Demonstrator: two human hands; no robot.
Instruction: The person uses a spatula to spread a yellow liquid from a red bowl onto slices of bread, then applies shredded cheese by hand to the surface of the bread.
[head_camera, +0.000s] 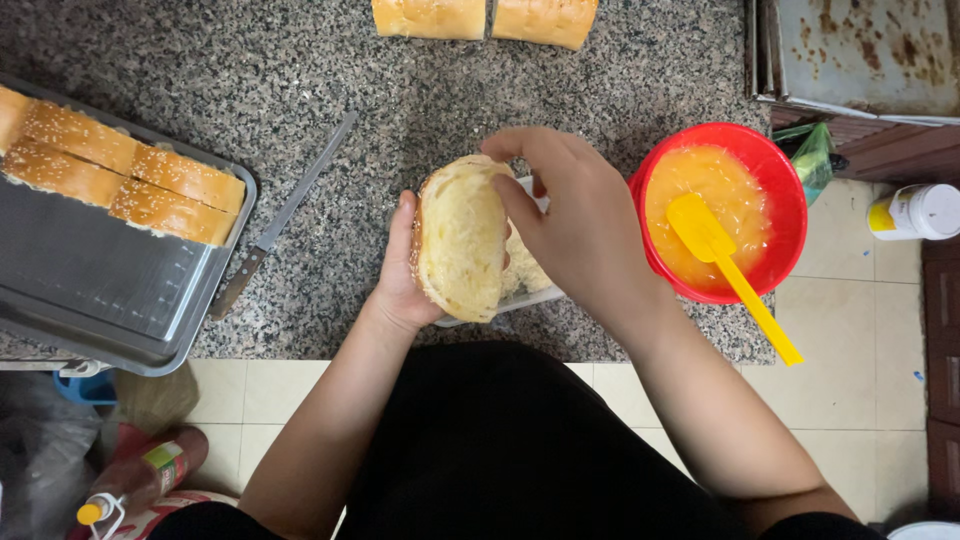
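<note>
Person's dark-clothed lap and both bare forearms are filling the near edge of view. Near the left elbow, on the tiled floor, a bottle with a yellow cap is lying on its side.

Left hand is cupping a split bread bun from the outer side, fingers wrapped behind it, cut face turned up toward the camera. Right hand is coming over from the other side, thumb and fingers closing on the bun's upper edge. Both hands are gripping the same bun, holding it just above the bench edge.

Directly under the hands a pale shallow tray is showing, partly hidden; what it carries cannot be told for certain.

Just right of the right hand, a red bowl of yellow-orange spread is sitting at the bench edge, with a yellow spatula resting in it, handle sticking out over the floor.

Left of the left hand, a knife is lying diagonally on the speckled stone. Further left, a metal baking tray is holding sesame-topped bread pieces along its far side.

Beyond the hands, two more bread loaves are lying at the far edge. Far right, a white container with a yellow label is lying beyond the bowl.
</note>
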